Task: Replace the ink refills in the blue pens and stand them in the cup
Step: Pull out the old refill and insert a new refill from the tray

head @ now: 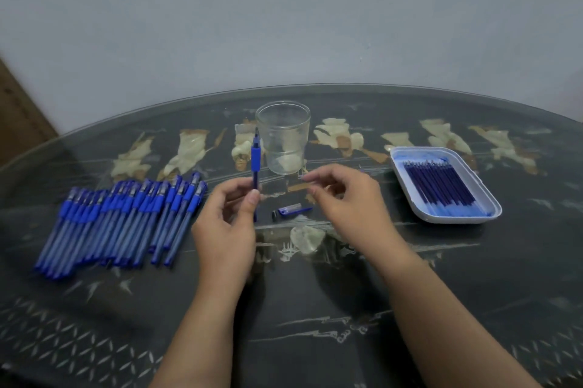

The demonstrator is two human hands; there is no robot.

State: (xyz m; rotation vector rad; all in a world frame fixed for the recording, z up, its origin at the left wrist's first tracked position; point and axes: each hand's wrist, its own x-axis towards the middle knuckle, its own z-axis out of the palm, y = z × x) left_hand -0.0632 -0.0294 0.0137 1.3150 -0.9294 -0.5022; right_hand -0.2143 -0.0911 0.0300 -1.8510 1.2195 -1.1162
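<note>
My left hand holds a blue pen upright by its barrel, uncapped, tip up, just left of the clear cup. The cup stands with no pens in it. My right hand hovers to the right of the pen, fingers curled and pinched, with nothing clearly visible in them. Between my hands a blue cap and a small dark tip piece lie on the table. Several capped blue pens lie in a row at the left. A white tray at the right holds several blue refills.
The round dark table has a glass top with a pale leaf pattern. A grey wall rises directly behind its far edge. A brown panel shows at the far left.
</note>
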